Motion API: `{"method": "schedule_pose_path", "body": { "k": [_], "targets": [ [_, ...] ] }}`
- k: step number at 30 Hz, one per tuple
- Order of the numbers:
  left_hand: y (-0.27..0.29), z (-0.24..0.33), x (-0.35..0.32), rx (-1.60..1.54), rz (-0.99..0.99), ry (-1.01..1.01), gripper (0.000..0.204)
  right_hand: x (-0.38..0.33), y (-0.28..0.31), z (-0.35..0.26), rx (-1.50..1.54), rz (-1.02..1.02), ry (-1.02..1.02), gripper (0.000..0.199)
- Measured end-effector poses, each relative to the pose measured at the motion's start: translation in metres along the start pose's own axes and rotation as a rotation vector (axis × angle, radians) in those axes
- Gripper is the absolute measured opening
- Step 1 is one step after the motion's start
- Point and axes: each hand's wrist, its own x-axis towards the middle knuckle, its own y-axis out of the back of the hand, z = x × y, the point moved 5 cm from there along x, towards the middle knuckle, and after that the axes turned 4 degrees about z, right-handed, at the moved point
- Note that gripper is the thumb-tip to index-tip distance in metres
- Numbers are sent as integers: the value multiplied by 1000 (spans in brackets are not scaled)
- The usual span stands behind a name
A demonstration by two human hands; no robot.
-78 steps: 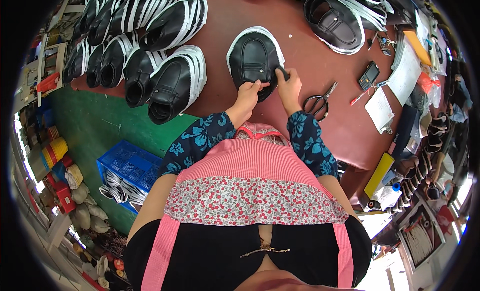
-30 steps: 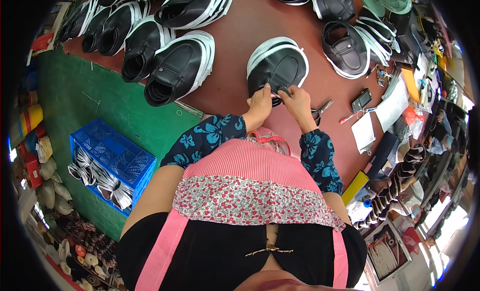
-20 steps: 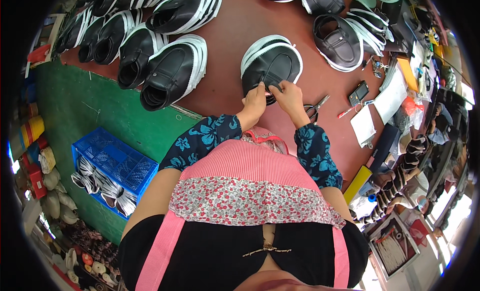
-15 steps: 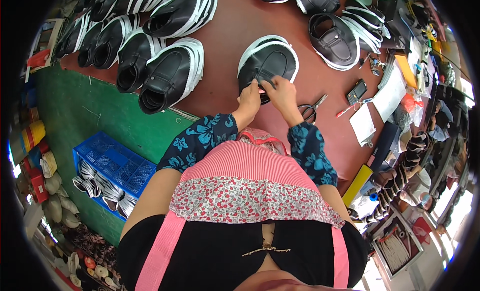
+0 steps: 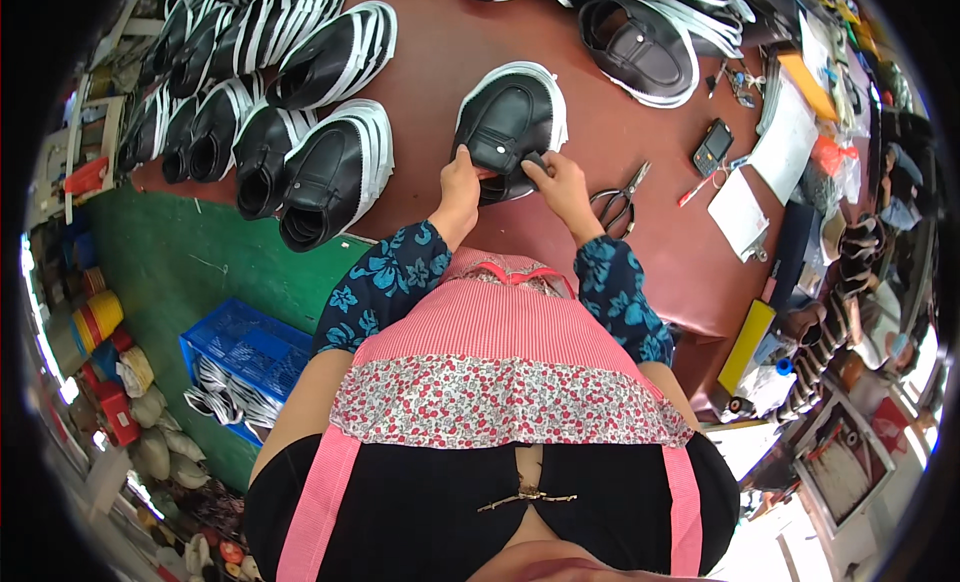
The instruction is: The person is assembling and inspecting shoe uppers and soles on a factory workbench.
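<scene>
A black leather shoe upper (image 5: pixel 522 100) with a white stitched edge lies on the red-brown table in front of me, its toe pointing away. My left hand (image 5: pixel 458 194) grips the left side of its opening, thumb on top. On the other side my right hand (image 5: pixel 563 187) pinches a small dark flap or strap (image 5: pixel 534 162) at the opening's right edge. Whether that piece is attached to the upper I cannot tell. A reddish patch shows inside the opening, by the left thumb. Black-handled scissors (image 5: pixel 622 204) lie just right of my right hand.
Rows of nested black shoe uppers (image 5: pixel 338 162) fill the table's left side; more (image 5: pixel 640 47) lie at the far right. A phone-like device (image 5: pixel 713 147), a red pen (image 5: pixel 694 214) and papers (image 5: pixel 738 220) lie to the right. A blue crate (image 5: pixel 245 340) stands lower left.
My hands have moved apart, the left one going left along the opening. The upper has turned slightly, and a dark piece now shows in my right fingers. The whole view has shifted a little.
</scene>
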Motion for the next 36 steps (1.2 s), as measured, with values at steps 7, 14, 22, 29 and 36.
{"method": "schedule_pose_path", "body": {
  "k": [7, 14, 22, 29, 36],
  "targets": [
    [-33, 3, -24, 194, -108, -31, 49, -11, 6, 11, -190, -3, -59, 41],
    [-27, -14, -13, 215, -50, -14, 40, -25, 9, 15, -135, 10, -79, 43],
    [-30, -2, -27, 177, 25, -18, 39, -21, 25, 41, -200, 112, -107, 39],
    [37, 68, -29, -225, -145, 74, 66, -1, 57, 55, 32, 123, -185, 39],
    [76, 67, -34, -435, -14, 200, 34, 32, 28, 56, 171, 102, -228, 38]
  ]
}}
